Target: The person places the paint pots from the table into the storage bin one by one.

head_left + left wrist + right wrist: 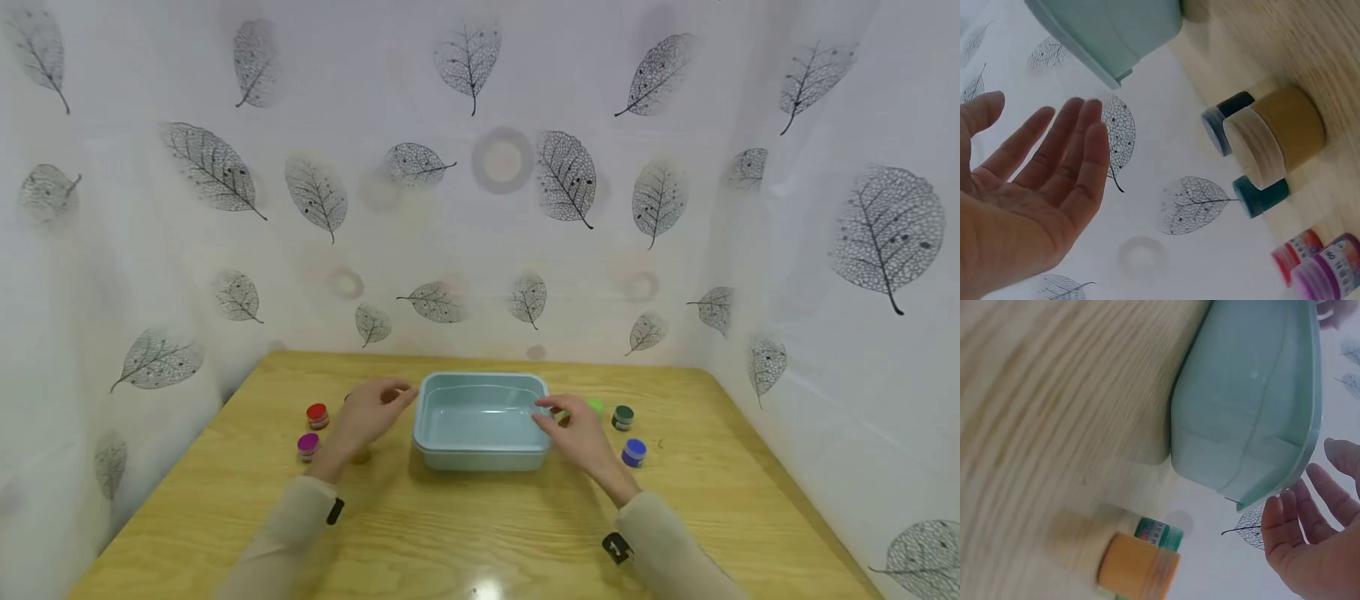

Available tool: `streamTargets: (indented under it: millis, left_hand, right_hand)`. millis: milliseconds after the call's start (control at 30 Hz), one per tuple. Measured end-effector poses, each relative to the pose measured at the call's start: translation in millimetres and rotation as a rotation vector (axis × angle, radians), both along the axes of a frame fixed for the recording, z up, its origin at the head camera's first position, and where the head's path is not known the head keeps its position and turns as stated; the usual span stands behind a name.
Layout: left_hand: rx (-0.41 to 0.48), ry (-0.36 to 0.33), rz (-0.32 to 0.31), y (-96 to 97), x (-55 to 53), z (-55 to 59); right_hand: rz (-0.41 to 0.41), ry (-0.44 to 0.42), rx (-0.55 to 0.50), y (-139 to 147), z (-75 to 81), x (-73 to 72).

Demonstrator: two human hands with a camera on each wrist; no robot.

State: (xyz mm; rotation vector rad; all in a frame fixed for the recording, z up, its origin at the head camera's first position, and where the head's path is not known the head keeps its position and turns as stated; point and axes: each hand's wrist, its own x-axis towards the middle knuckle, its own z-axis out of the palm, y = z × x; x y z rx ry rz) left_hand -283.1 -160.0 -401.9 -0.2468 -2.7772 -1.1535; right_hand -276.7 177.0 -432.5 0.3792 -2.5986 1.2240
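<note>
Pale blue-green rectangular plastic tub (480, 461) sits on the light wooden table (450, 533) between both hands: left hand (367, 417) loosely spread just off its near end, holding nothing; right hand (576, 435) relaxed, fingertips at the rim, contact can't tell. Small round red jar (317, 416) and small round purple jar (308, 447) stand left of the left hand, small round blue jar (633, 452) right of the right. Probably best: fingers under both end rims, even pressure, tub level, wrists clear of jars.

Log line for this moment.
light-blue tub: upright on wooden table | left hand: open, at tub's left | right hand: open, at tub's right | lidded jars: both sides
</note>
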Motion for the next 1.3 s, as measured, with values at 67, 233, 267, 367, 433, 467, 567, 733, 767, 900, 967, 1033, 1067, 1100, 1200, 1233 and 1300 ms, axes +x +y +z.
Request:
streamTargets:
  millis: [67, 233, 267, 367, 433, 467, 567, 733, 767, 900, 967, 1033, 1067, 1100, 1200, 1233, 1300]
  left_hand:
    - [0.086, -0.06, -0.027, -5.2, -0.5, 0.5]
    - [0.261, -0.188, -0.052, -19.4, -4.9, -3.0]
    - [0.282, -0.202, -0.055, -22.5, -6.0, -4.2]
    - [0.309, -0.218, -0.107, -33.8, -8.5, -6.9]
    - [0.302, -0.22, -0.146, -42.1, -10.3, -9.5]
    - [0.298, -0.227, -0.167, -46.2, -11.0, -10.7]
    - [0.273, -0.25, -0.199, -56.9, -11.5, -14.6]
    - [0.195, -0.288, -0.19, -70.0, -11.1, -19.8]
    - [0.176, -0.293, -0.19, -72.1, -11.1, -20.8]
    - [0.13, -0.303, -0.22, -79.5, -11.3, -24.3]
    - [0.126, -0.313, -0.229, -81.7, -11.6, -26.1]
    - [0.12, -0.326, -0.233, -83.5, -11.8, -28.0]
    - [0.114, -0.333, -0.229, -84.0, -11.6, -28.9]
    - [0.113, -0.34, -0.221, -84.3, -11.3, -29.7]
    - [0.107, -0.359, -0.209, -84.3, -10.1, -32.0]
    - [0.108, -0.368, -0.202, -84.0, -9.6, -32.6]
    - [0.105, -0.383, -0.193, -83.3, -8.4, -33.1]
  right_hand:
    - [-0.019, -0.062, -0.085, 2.0, -0.4, -0.3]
    - [-0.05, -0.198, -0.229, 8.2, -1.1, -2.3]
    - [-0.05, -0.225, -0.253, 9.7, -1.1, -2.7]
    - [-0.044, -0.305, -0.31, 15.7, -1.6, -3.3]
    - [-0.032, -0.351, -0.338, 19.8, -1.9, -2.8]
    - [-0.026, -0.372, -0.352, 21.7, -2.4, -2.8]
    - [0.005, -0.41, -0.372, 26.9, -4.5, -3.2]
    - [0.066, -0.463, -0.401, 33.4, -7.2, -5.1]
    - [0.079, -0.482, -0.418, 34.1, -7.3, -5.1]
    - [0.104, -0.543, -0.467, 34.8, -7.3, -5.7]
    - [0.097, -0.558, -0.478, 34.3, -6.6, -6.1]
    - [0.097, -0.565, -0.48, 33.5, -5.8, -6.3]
    - [0.096, -0.567, -0.484, 32.9, -5.2, -6.1]
    - [0.097, -0.568, -0.485, 32.5, -4.8, -6.0]
    - [0.101, -0.569, -0.492, 31.4, -3.9, -5.3]
    - [0.1, -0.569, -0.493, 31.1, -4.0, -5.1]
    - [0.098, -0.567, -0.493, 30.5, -4.4, -4.9]
